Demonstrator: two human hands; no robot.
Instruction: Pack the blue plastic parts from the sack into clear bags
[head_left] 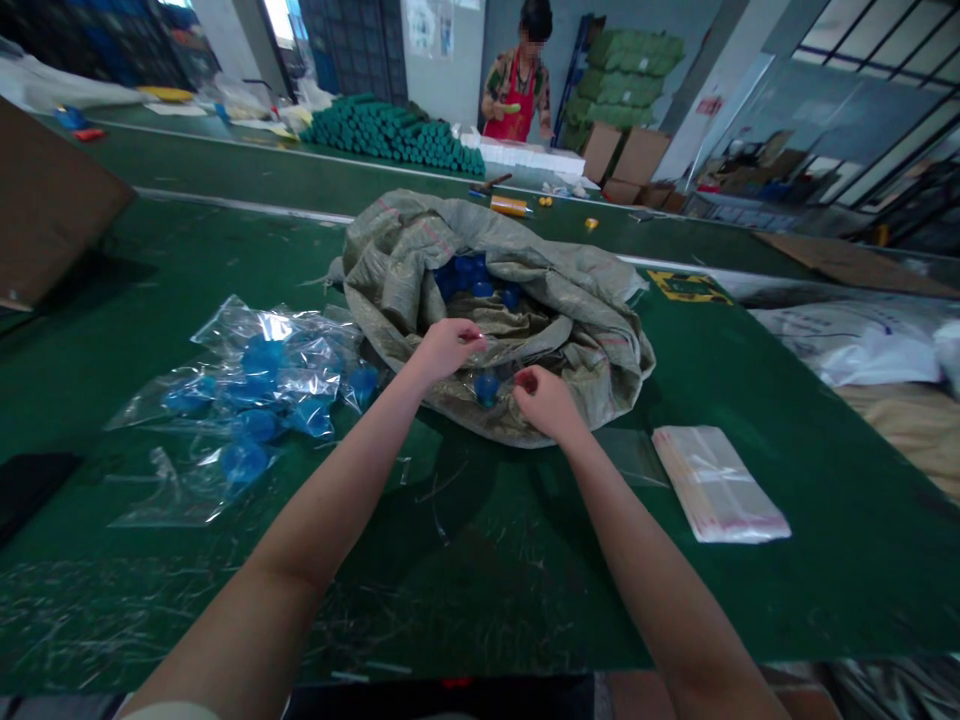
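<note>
A clear plastic bag (472, 372) with a round blue item (486, 388) in it hangs between my hands, over the front edge of a grey-green woven sack (405, 265). My left hand (448, 350) is closed, with thumb and fingertips pinching the bag's upper left side. On the other side, my right hand (549, 402) has its fingers curled closed at the bag's right edge. More blue items (472, 272) show inside the sack's rolled-open mouth. To the left lies a pile of clear bags (259, 385) holding similar blue items.
A stack of flat clear bags (720, 485) lies right of the sack on the green table (480, 600). A cardboard box (52, 200) stands at left. Behind are an orange cylinder (510, 206), a pile of green rods (390, 132) and a person in a red apron (521, 100).
</note>
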